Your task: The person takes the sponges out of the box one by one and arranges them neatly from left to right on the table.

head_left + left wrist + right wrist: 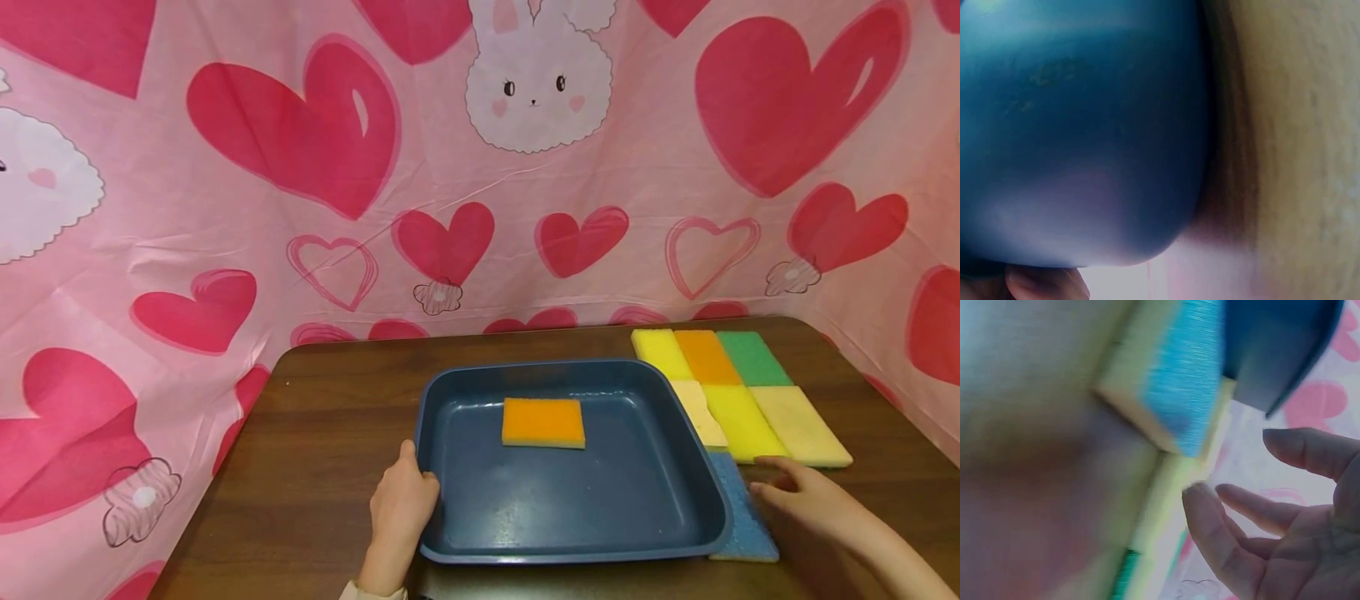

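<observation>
A dark blue baking pan (570, 500) sits on the wooden table. My left hand (401, 500) grips its left rim; in the left wrist view the pan's outer wall (1097, 144) fills much of the picture, a fingertip (1041, 284) at the rim. One orange sponge (543, 421) lies inside the pan, toward the back. To the right, my right hand (817, 504) hovers beside a blue sponge (742, 517), which the pan partly covers. The right wrist view shows that hand's thumb and fingers apart with nothing between them, near the blue sponge (1185, 381).
Behind the blue sponge lie more sponges in rows: yellow (663, 354), orange (707, 357), green (753, 358), a cream one (699, 412) with an uneven edge, another yellow (742, 421) and a pale yellow (802, 423). A pink heart-print cloth (442, 183) hangs behind the table (322, 450).
</observation>
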`<state>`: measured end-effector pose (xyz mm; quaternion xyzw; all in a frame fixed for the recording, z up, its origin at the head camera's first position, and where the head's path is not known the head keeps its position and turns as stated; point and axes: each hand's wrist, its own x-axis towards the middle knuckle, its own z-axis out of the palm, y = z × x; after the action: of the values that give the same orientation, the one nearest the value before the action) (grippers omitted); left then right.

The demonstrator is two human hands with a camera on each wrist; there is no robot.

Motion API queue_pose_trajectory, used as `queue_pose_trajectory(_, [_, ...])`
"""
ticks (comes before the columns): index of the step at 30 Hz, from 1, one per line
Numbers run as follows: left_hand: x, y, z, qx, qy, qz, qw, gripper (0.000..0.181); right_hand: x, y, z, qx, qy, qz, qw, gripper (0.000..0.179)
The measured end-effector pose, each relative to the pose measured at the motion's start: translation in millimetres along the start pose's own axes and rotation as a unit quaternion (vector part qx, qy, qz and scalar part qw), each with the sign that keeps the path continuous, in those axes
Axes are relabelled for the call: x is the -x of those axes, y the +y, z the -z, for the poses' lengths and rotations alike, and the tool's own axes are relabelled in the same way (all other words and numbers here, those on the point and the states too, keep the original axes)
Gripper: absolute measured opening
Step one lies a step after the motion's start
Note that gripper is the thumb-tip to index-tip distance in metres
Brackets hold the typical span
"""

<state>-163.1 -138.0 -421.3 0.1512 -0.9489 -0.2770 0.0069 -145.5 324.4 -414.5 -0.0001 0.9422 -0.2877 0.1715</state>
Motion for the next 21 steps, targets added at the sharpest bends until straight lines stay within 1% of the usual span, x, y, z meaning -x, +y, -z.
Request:
queue_pose_trajectory(2, [0.1, 0.2, 0.2, 0.000, 0.000, 0.000, 1.0000, 0.020, 0.5, -7.4, 6.4, 0.021, 0.028, 0.005, 0.9994, 0.056])
queue_pose_trajectory(5, [0.1, 0.5, 0.5, -0.002, -0.003, 0.003, 1.0000, 0.021, 0.9, -21.3, 15.5, 0.024, 0.070, 0.027, 0.9969, 0.054])
queue_pose_trajectory(10, [0.2, 1.1, 0.7, -0.005, -0.006, 0.006, 1.0000, 0.023, -0.6, -49.3, 28.8, 0.030, 0.120, 0.064, 0.9902, 0.052])
queue_pose_trajectory(15, [0.9, 1.5, 0.9, -0.005, -0.010, 0.008, 0.9999, 0.027, -6.0, -77.5, 33.0, 0.043, 0.139, 0.094, 0.9849, 0.054])
queue_pose_trajectory(21, [0.6, 1.8, 0.6, -0.010, -0.011, 0.005, 0.9999, 0.029, -13.9, -116.1, 25.9, 0.031, 0.143, 0.122, 0.9818, 0.053])
